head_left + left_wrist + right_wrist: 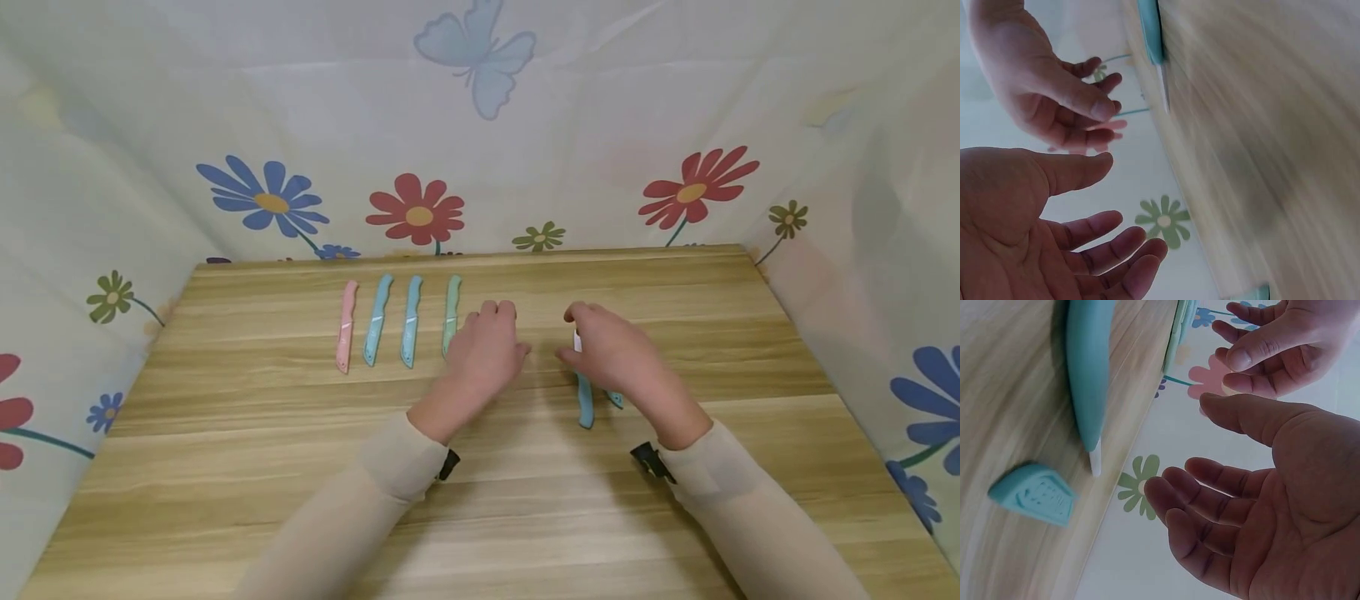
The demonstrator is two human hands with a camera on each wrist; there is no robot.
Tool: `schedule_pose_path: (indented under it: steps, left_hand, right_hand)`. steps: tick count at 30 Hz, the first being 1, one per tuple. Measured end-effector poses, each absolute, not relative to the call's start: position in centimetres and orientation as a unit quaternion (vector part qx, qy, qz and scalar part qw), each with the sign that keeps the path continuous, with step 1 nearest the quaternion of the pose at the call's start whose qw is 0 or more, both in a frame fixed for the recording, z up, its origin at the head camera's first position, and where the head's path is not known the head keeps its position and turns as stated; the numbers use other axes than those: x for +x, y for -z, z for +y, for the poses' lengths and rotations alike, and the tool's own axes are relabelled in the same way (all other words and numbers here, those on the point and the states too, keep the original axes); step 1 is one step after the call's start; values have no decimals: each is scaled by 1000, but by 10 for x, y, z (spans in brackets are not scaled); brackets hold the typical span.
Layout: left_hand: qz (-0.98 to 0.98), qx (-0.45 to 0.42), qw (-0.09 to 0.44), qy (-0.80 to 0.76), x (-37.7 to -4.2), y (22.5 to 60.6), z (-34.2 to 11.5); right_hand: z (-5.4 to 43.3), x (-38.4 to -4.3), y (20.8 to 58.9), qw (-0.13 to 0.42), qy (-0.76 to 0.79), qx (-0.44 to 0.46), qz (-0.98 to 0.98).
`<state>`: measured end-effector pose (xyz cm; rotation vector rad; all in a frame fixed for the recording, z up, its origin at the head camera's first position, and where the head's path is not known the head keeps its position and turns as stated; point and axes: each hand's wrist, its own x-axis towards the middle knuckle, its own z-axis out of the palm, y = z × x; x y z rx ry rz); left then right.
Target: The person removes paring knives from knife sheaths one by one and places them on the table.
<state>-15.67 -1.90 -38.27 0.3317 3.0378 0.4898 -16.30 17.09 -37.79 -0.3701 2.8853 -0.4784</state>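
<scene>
My right hand [618,350] hovers with relaxed fingers over a blue paring knife [585,404], holding nothing. The knife lies unsheathed, its handle towards me; in the right wrist view a bit of pale blade [1095,459] shows past the handle. Beside it on the tabletop lies a separate blue blade sheath [1035,495], mostly covered by the right hand in the head view. To the left, my left hand [487,350] is also empty, fingers loosely bent, near a green sheathed knife [452,304] and partly hiding its lower end. Both palms face each other in the wrist views.
Left of the green knife, a pink sheathed knife [347,325] and two blue sheathed knives, one [378,321] beside the other [412,321], lie in a row. The wooden table [262,483] meets flower-printed cloth [585,150] at its back and sides.
</scene>
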Motion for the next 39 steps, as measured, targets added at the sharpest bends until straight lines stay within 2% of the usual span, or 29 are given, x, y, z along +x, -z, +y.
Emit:
schedule_pose_path:
  steps: [15,29,34,39]
  left_hand:
    - [982,71,-3,-174,-194,373,-69]
    - [993,115,-33,-12,-242,391,-85]
    - [993,117,-27,13,-258,396,-84]
    - [993,113,2,26,-272,400,-85]
  right_hand:
    - [147,-169,380,81,141,-152,975]
    - [114,-173,389,63,46,-201,976]
    - [106,-172,393,67,35,-208,975]
    - [98,-175,398,64,23,-209,975]
